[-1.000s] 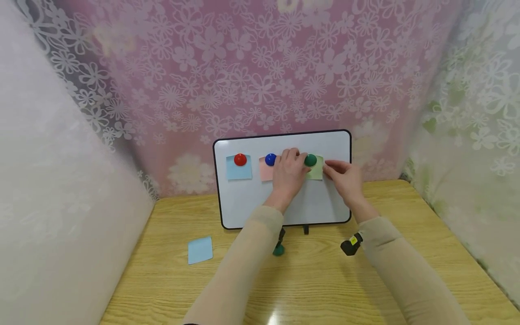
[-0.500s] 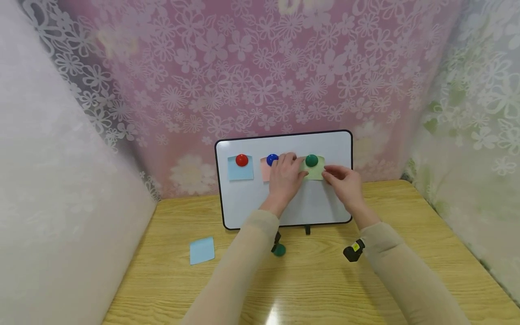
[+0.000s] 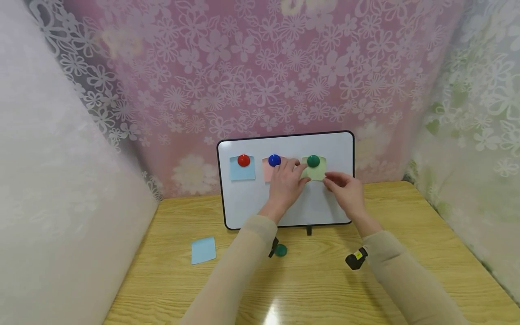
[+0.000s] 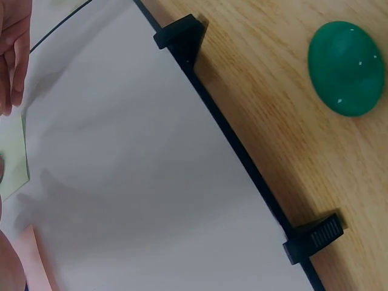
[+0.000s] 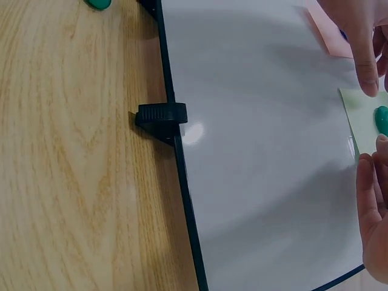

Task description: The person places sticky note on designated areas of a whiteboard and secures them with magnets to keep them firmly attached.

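A pale green sticky note (image 3: 319,174) hangs on the whiteboard (image 3: 243,205) under a round green magnet (image 3: 313,161). My left hand (image 3: 285,183) is at the note's left side, its thumb straight by the lower left corner and other fingers on the board. At the lower right corner, thumb and forefinger of my right hand (image 3: 348,193) pinch the note's edge; the right wrist view shows these fingertips beside the note (image 5: 359,112). Left of it hang a pink note (image 3: 266,172), partly covered by my left hand, with a blue magnet (image 3: 274,160), and a blue note (image 3: 242,174) with a red magnet (image 3: 243,160).
On the wooden table (image 3: 317,284) lie a loose blue sticky note (image 3: 203,250) and another green magnet (image 3: 280,250). Black feet (image 4: 315,237) support the board's lower edge. A floral curtain (image 3: 260,67) hangs behind, with pale fabric at both sides.
Both hands have slid down along the green note's sides towards its lower corners. My left fingers have moved off the green magnet's side. Notes and magnets hold their places on the board.
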`<move>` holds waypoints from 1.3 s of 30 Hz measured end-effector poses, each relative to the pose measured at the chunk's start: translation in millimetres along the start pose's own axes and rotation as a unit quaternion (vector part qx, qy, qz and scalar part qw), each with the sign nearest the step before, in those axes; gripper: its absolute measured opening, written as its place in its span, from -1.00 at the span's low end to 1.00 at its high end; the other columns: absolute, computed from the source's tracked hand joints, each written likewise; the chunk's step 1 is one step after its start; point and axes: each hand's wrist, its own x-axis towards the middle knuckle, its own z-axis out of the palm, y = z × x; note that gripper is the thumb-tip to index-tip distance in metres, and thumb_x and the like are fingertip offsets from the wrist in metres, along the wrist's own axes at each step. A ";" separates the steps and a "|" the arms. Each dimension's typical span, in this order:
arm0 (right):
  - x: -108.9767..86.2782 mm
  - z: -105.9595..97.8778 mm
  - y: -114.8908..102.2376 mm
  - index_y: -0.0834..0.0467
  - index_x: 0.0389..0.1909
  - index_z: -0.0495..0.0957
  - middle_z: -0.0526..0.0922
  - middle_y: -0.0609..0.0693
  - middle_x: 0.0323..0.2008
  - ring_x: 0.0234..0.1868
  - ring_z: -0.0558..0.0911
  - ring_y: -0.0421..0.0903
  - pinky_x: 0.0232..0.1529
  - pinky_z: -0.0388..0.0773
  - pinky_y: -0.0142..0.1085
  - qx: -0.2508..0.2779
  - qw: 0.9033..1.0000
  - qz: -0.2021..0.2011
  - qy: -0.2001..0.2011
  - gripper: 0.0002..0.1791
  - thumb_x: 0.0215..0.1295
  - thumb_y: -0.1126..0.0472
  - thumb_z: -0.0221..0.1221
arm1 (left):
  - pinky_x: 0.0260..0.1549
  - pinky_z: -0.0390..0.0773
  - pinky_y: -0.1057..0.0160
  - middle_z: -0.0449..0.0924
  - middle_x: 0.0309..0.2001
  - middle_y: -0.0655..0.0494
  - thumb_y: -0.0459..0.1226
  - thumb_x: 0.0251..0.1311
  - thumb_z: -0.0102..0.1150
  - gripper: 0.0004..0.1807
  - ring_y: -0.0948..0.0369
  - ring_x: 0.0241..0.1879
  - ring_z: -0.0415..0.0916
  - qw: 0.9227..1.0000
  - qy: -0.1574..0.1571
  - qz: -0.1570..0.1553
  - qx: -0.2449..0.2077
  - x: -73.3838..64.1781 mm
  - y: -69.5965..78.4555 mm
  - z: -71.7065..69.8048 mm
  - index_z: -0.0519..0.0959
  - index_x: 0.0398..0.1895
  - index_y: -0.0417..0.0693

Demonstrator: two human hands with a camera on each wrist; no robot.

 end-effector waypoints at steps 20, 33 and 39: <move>-35.2 24.8 14.6 0.27 0.18 0.72 0.74 0.22 0.10 -0.10 0.71 -0.31 -0.07 0.65 -0.50 0.006 0.999 0.008 -0.053 -0.59 0.51 0.07 0.37 | 0.21 0.47 0.24 0.61 0.09 0.17 0.04 0.43 0.39 -0.57 0.19 0.15 0.48 0.996 -0.034 0.035 -0.070 -45.9 -7.2 5.7 0.72 0.25 0.10; -54.5 32.5 28.1 0.22 0.20 0.72 0.77 0.13 0.10 0.06 0.72 -0.13 0.00 0.65 -0.44 -0.040 0.989 0.032 -0.141 -0.59 0.50 0.05 0.38 | 0.16 0.55 0.15 0.65 0.02 0.16 -0.02 0.41 0.44 -0.63 0.17 0.08 0.55 0.988 -0.059 0.031 -0.140 -109.7 -29.5 19.2 0.75 0.16 0.07; -60.7 35.9 34.4 0.23 0.17 0.73 0.78 0.12 0.08 0.07 0.72 -0.05 0.02 0.63 -0.40 -0.064 0.982 0.028 -0.175 -0.63 0.47 0.14 0.40 | 0.13 0.55 0.15 0.65 0.01 0.16 -0.02 0.43 0.42 -0.65 0.16 0.06 0.56 0.983 -0.079 0.032 -0.164 -126.3 -33.3 16.8 0.76 0.14 0.05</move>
